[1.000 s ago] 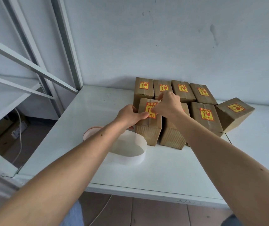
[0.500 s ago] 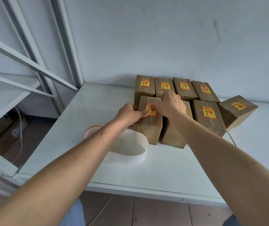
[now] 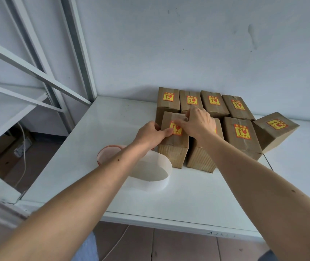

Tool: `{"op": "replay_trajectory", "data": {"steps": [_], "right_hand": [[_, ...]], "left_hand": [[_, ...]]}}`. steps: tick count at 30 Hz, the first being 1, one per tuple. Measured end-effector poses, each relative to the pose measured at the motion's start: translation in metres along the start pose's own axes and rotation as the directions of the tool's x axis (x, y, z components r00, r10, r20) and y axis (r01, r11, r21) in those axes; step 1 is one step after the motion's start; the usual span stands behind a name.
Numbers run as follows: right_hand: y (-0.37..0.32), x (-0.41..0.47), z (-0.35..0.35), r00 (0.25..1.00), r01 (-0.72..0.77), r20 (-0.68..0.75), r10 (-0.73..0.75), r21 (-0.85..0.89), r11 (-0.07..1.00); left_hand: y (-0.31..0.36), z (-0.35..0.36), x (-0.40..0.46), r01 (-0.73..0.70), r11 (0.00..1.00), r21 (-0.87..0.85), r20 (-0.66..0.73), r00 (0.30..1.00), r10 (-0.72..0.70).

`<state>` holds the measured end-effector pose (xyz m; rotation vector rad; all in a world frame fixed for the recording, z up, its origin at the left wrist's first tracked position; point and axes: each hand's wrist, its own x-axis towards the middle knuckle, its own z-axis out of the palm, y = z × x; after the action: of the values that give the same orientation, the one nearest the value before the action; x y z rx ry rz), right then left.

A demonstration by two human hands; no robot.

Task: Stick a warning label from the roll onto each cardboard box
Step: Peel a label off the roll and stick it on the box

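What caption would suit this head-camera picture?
Both hands press a warning label onto a front box, label roll nearby.

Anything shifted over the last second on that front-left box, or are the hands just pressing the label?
Little changed. The right hand slid slightly left, its fingers now smoothing the top of the warning label on the front-left box. The left hand kept its thumb at the label's left edge. Nothing was picked up or released. The other boxes and the label roll stayed put.
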<state>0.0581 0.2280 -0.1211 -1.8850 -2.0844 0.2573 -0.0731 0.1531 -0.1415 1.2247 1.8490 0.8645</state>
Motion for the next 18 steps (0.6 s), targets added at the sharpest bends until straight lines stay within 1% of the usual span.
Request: {"op": "replay_trajectory", "data": {"steps": [3,6,11,18], "right_hand": [[0.002,-0.002,0.0,1.0,0.016,-0.011,-0.016,-0.016,1.0],[0.006,-0.006,-0.001,0.998,0.053,0.032,-0.053,0.006,0.999],[0.018,-0.012,-0.011,0.984,0.147,0.106,-0.145,-0.018,0.989],[0.016,-0.012,-0.012,0.989,0.134,0.063,-0.133,-0.001,0.991]], "left_hand": [[0.0,0.001,-0.002,0.004,1.0,0.015,-0.006,1.0,-0.004],[0.002,0.0,-0.002,0.02,0.999,0.034,-0.018,1.0,-0.019],[0.003,0.0,0.0,0.017,0.997,0.074,-0.023,1.0,-0.015],[0.004,0.003,0.002,-0.009,0.989,0.148,-0.035,0.999,0.014]]}}
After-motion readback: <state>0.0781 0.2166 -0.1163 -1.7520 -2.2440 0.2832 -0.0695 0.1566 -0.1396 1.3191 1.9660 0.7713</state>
